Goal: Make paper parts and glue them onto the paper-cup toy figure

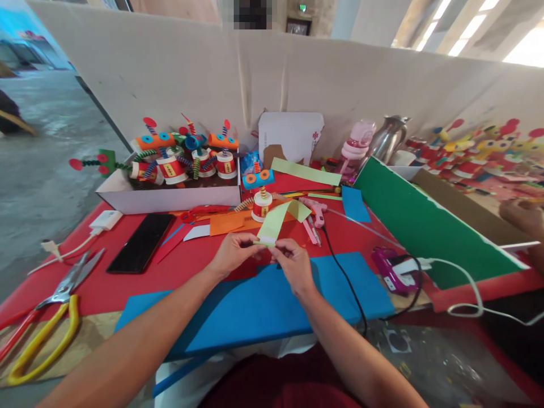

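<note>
Both forearms reach up from the bottom of the frame and meet just below its centre, over a blue foam sheet on the red table. At the meeting point a light green paper strip is pinched at its near end: the left hand closes thumb and fingertips on it from the left, the right hand from the right, the two grips almost touching. From that pinch the strip rises away toward the upper centre and folds over at its far end. Just behind it stands a small red-and-white paper figure. A pink glue gun lies to its right. Far left, lower edge, lie yellow-handled scissors; a black phone rests left of centre.
</note>
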`<state>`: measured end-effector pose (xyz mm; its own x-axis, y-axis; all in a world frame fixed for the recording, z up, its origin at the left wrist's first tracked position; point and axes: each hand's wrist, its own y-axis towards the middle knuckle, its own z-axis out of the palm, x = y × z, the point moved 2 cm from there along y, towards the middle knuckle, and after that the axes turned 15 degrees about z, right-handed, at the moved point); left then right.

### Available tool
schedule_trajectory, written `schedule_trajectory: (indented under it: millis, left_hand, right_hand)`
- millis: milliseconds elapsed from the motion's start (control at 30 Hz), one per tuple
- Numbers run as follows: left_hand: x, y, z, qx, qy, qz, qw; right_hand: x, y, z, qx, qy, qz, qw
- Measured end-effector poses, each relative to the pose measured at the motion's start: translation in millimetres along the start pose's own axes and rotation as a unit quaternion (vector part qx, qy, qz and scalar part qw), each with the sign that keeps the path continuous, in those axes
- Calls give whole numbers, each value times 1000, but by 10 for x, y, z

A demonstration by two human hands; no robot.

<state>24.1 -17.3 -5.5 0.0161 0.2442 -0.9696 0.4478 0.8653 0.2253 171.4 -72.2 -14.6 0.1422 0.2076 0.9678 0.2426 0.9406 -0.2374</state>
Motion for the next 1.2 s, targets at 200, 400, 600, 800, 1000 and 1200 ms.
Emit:
schedule_trajectory:
  millis: [200, 400, 600, 800, 1000, 1200]
  left_hand:
    - [2, -7, 14, -4, -10, -10, 1000]
    - [12, -7, 18, -8, -29, -18, 999]
    - [0, -7, 28, 11, -2, -5, 1000]
    - [-1, -13, 44, 25, -43, -18, 999]
    - [-6, -22, 37, 12, -80, -23, 996]
    - [15, -12, 29, 17, -62, -7, 998]
  right_hand:
    - [-20, 23, -15, 0, 0, 3, 1000]
    - [-34, 24, -25, 15, 20, 44, 999]
    - [-15, -26, -21, 23, 69, 115, 991]
    - [-27, -47, -17, 26, 85, 114, 990]
    - [-20, -53, -16, 24, 87, 94, 992]
    - [-2, -58, -5, 33, 81, 91, 992]
